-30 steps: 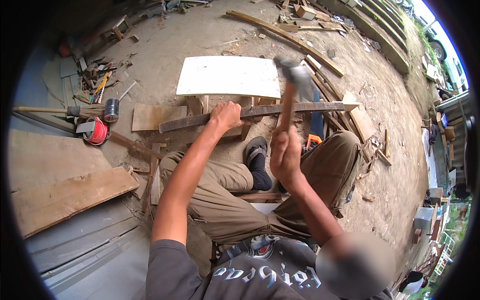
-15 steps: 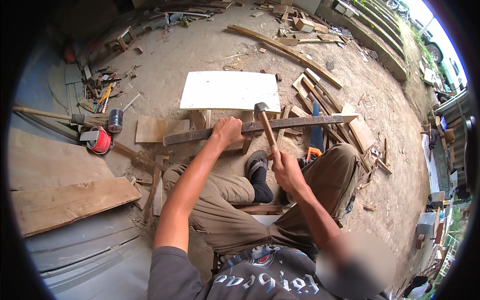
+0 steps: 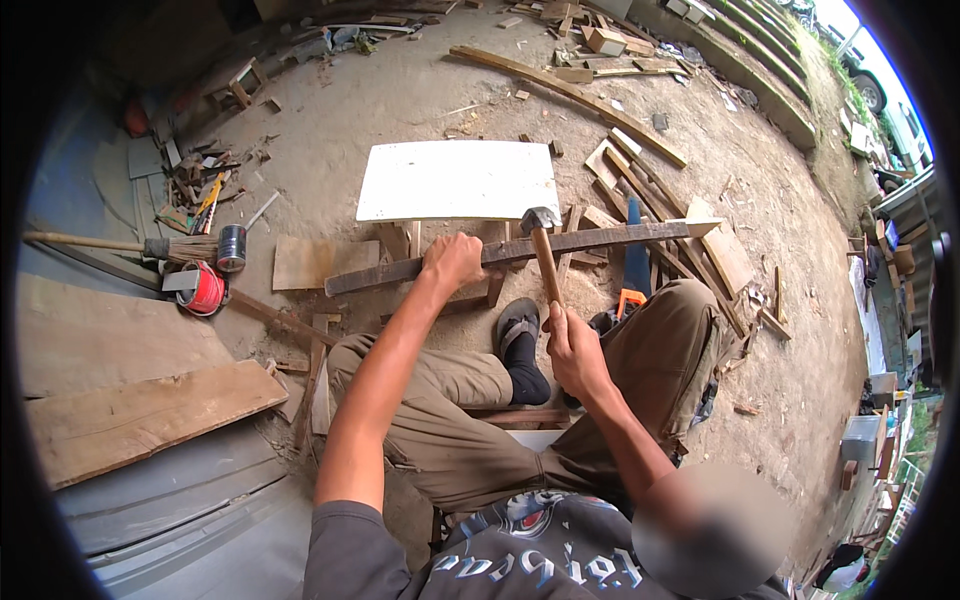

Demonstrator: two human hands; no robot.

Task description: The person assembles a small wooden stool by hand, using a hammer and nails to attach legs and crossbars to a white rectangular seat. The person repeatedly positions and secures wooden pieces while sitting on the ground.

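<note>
My left hand (image 3: 455, 262) is closed around a long dark wooden beam (image 3: 610, 237), which lies crosswise in front of me with a pale pointed right end. In my right hand (image 3: 575, 345) is a hammer (image 3: 547, 262), gripped by its wooden handle. The metal head stands over the beam, near its far edge; whether it touches the wood I cannot tell. Just beyond the beam is a white board (image 3: 458, 182) on wooden supports. Below the beam's right part lies a handsaw (image 3: 634, 265) with an orange handle, near my right knee.
Wooden offcuts (image 3: 640, 185) lie piled at the right. A long plank (image 3: 570, 92) rests on the ground farther off. To the left are a can (image 3: 231, 247), a red spool (image 3: 203, 290), a broom (image 3: 180, 246) and a wide board (image 3: 150, 420).
The hammer has shifted slightly right, with its head turned a little. My left hand keeps its hold on the beam. The whole view has moved slightly.
</note>
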